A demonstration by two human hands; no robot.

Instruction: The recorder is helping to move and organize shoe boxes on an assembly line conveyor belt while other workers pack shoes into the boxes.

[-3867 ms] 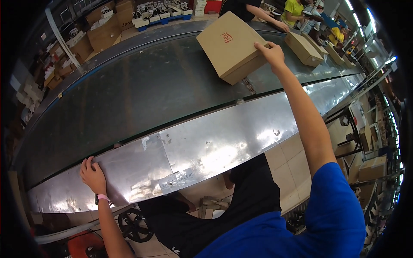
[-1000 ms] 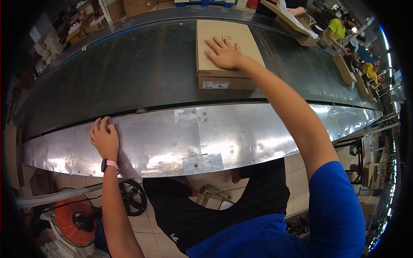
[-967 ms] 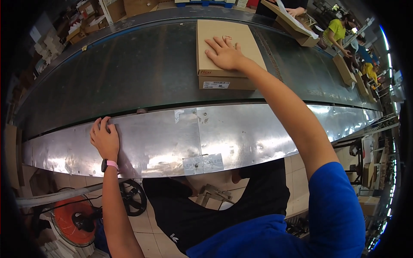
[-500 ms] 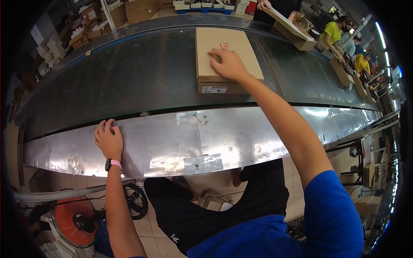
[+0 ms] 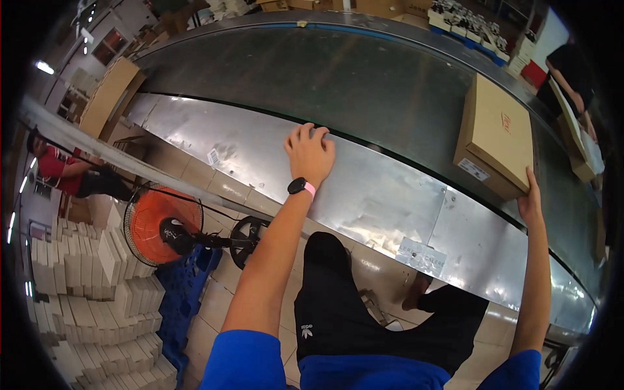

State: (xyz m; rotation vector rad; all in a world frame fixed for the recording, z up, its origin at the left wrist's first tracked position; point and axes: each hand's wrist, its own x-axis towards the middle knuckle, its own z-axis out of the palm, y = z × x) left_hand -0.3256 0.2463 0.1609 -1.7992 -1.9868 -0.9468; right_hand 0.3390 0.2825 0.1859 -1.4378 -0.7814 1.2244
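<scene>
A closed brown cardboard box (image 5: pixel 499 130) with red print on its lid and a white label on its near side rests on the dark conveyor belt (image 5: pixel 364 84), at the right. My right hand (image 5: pixel 530 200) touches the box's near right corner. One finger lies straight along the side; the others are partly hidden. On the shiny metal ledge (image 5: pixel 377 188) in front of the belt, my left hand (image 5: pixel 310 155) lies with its fingers apart and slightly bent. Its fingertips reach the belt's near edge, and it holds nothing. A dark watch with a pink strap (image 5: pixel 301 187) circles that wrist.
Left of my legs stands an orange fan (image 5: pixel 162 224), near a blue pallet (image 5: pixel 185 292) and stacked pale boxes (image 5: pixel 97 292). Another carton (image 5: pixel 114 97) stands at the ledge's far left end. Across the belt, a person in black (image 5: pixel 569 84) handles an open box (image 5: pixel 572 146).
My view has turned left, so the box sits farther right in it. The right hand has gone from the lid's top to the box's near right corner. My left hand stays on the ledge.
</scene>
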